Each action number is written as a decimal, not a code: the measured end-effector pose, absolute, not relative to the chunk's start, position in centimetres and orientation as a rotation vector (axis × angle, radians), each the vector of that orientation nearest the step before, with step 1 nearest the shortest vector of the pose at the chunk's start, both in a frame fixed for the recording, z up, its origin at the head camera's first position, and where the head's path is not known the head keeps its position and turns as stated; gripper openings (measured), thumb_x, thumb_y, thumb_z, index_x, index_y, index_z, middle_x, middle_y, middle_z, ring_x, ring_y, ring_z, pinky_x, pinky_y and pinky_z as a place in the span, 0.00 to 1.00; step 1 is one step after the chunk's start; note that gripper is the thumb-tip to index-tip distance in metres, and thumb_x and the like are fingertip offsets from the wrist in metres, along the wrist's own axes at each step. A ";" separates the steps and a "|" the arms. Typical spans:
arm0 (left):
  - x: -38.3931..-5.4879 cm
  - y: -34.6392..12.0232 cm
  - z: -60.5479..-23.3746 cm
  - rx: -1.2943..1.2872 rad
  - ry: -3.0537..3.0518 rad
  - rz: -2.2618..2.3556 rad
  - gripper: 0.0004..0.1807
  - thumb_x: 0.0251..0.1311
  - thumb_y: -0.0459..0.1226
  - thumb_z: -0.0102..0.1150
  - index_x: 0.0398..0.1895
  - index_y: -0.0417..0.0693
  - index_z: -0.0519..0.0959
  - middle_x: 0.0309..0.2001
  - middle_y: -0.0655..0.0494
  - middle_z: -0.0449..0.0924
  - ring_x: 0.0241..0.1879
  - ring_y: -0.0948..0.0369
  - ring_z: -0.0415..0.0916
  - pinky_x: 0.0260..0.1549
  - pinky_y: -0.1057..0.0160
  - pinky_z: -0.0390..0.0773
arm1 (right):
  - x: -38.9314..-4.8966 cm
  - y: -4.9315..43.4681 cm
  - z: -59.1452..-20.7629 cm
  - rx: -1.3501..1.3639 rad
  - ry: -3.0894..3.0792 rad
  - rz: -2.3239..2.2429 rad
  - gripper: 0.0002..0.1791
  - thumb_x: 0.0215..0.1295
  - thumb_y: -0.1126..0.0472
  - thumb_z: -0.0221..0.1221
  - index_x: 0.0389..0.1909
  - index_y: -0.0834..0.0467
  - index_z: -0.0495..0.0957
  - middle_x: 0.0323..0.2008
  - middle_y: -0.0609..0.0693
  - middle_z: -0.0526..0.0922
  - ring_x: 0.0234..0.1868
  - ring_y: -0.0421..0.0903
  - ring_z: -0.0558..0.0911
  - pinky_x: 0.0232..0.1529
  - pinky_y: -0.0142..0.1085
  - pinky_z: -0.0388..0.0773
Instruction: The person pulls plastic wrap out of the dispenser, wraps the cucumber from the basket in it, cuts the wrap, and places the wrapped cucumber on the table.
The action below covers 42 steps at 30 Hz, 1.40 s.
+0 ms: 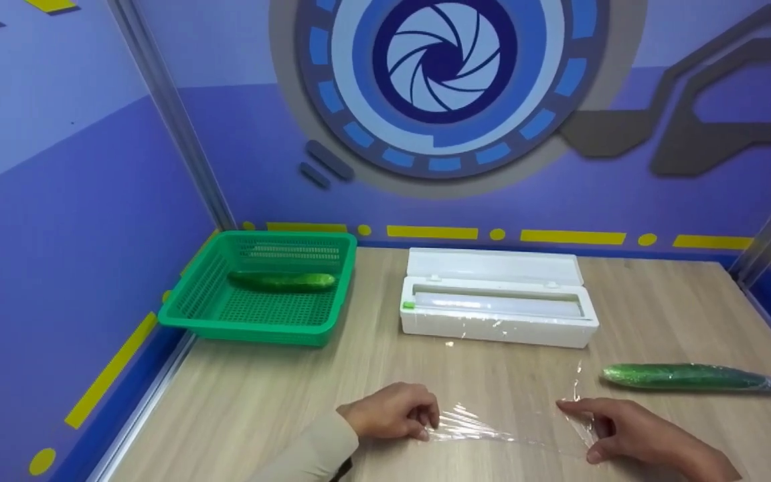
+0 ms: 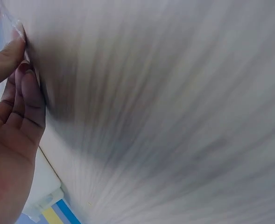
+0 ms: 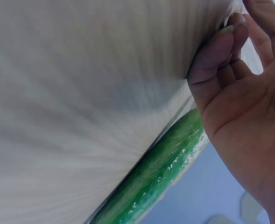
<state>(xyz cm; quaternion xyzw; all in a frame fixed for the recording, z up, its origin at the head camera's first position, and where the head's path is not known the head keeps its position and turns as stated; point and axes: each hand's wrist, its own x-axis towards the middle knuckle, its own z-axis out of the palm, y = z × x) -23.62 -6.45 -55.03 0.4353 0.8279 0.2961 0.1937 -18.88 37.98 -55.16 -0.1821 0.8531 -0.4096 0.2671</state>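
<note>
A sheet of clear plastic wrap (image 1: 469,425) spreads low over the table between the two hands, creased and shiny near the left one. My left hand (image 1: 395,412) pinches its near left corner between thumb and fingers; the left wrist view shows the wrap (image 2: 18,28) at the fingertips. On the other side, my right hand (image 1: 633,432) holds the right edge, index finger stretched forward and thumb nearer me. Behind them stands a white wrap box (image 1: 499,331), lid raised, with a roll of wrap (image 1: 492,304) inside. A wrapped cucumber (image 1: 690,377) lies right of the right hand.
At the back left, a green basket (image 1: 258,330) holds an unwrapped cucumber (image 1: 282,281). Blue printed panels (image 1: 238,147) enclose the wooden table (image 1: 272,385) at the back and sides.
</note>
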 end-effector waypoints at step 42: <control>-35.3 -20.6 -43.6 0.417 3.269 0.908 0.14 0.67 0.34 0.72 0.54 0.44 0.88 0.55 0.44 0.86 0.54 0.45 0.83 0.52 0.43 0.81 | -18.9 38.3 -55.2 -0.576 2.319 -1.075 0.44 0.61 0.53 0.76 0.76 0.61 0.72 0.34 0.48 0.75 0.34 0.39 0.73 0.31 0.32 0.68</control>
